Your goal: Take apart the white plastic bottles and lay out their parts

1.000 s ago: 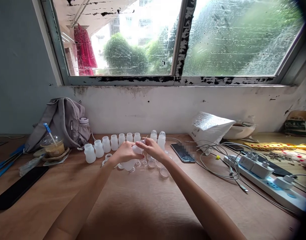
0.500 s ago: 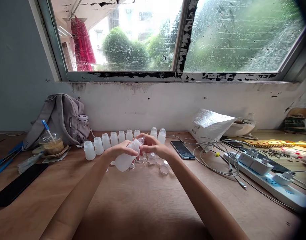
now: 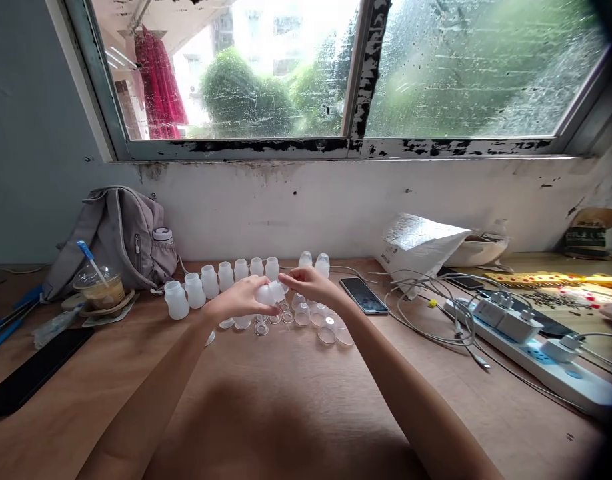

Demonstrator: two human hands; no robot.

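Observation:
My left hand [image 3: 241, 298] is wrapped around a small frosted white bottle [image 3: 270, 293], tilted with its neck toward the right. Close against the neck end is my right hand [image 3: 311, 283], its fingers curled together; whatever they pinch is too small and hidden to make out. Behind the hands stands a row of similar uncapped bottles [image 3: 195, 290]. Two bottles with clear domed covers [image 3: 323, 265] are upright just behind my right hand. Several clear rings [image 3: 261, 328] and clear dome caps [image 3: 302, 313] lie on the table below the hands.
A phone [image 3: 363, 295] lies right of the caps, beside tangled cables [image 3: 421, 320] and a power strip [image 3: 531, 353]. A silvery bag [image 3: 421, 247] leans near the wall. On the left are a backpack [image 3: 121, 233], an iced drink cup [image 3: 102, 288] and a black flat object [image 3: 39, 370].
The held bottle has turned from hanging down toward the left to lying more level, higher in the left hand. My right hand has drawn slightly back to the right. The view shifted a little.

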